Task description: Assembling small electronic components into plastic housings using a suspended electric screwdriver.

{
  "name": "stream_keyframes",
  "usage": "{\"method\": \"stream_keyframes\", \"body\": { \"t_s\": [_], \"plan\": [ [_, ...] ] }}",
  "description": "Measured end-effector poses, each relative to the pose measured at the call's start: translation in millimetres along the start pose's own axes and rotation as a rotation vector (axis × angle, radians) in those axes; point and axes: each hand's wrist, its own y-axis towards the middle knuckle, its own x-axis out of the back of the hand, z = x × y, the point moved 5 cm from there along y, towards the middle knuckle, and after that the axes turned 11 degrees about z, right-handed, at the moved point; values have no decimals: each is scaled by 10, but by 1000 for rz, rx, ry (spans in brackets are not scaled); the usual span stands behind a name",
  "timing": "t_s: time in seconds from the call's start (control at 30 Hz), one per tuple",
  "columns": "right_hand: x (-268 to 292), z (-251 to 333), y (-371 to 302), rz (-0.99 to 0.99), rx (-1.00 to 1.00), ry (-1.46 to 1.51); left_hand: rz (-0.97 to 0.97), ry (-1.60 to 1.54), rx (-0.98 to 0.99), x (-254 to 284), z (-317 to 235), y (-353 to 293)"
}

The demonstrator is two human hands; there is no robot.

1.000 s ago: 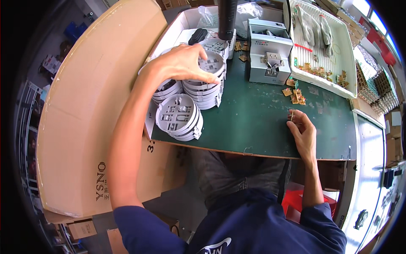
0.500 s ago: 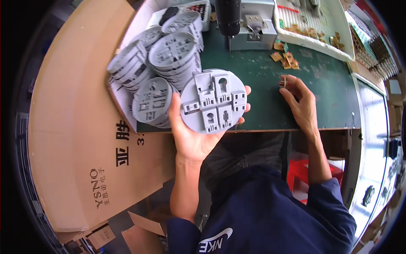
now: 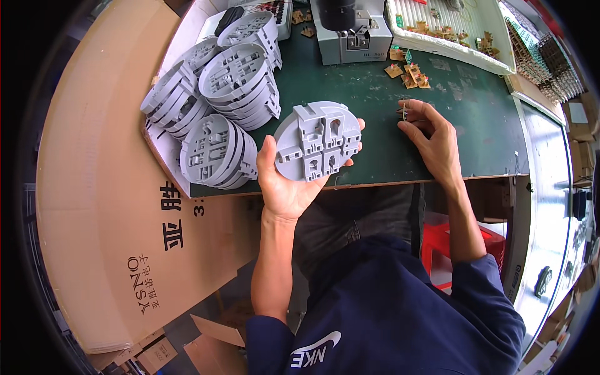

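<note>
Resting in the left hand, near the front edge of the green surface: one round grey plastic base, moulded compartments facing up; grip spread wide around it, thumb at the left rim, fingers beneath, tips showing at the right. Right hand: grip nearly closed, thumb and forefinger pinching one small thin piece, seen edge-on, detail too small to tell. To the left: stacks of matching grey bases, leaning. Beyond the right hand: loose orange-brown circuit boards; white ribbed tray holding more. Far centre: grey metal device, black cylindrical tool above.
</note>
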Motion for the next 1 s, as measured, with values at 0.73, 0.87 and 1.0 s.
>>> {"method": "stream_keyframes", "body": {
  "t_s": [0.73, 0.87, 1.0],
  "plan": [
    [-72, 304, -33, 235, 146, 662, -184, 1542, -339, -537, -20, 346],
    [-119, 346, -48, 246, 128, 602, -177, 1563, -416, -571, -51, 339],
    [-132, 397, -56, 270, 126, 587, -156, 1522, -347, -554, -72, 311]
  ]
}}
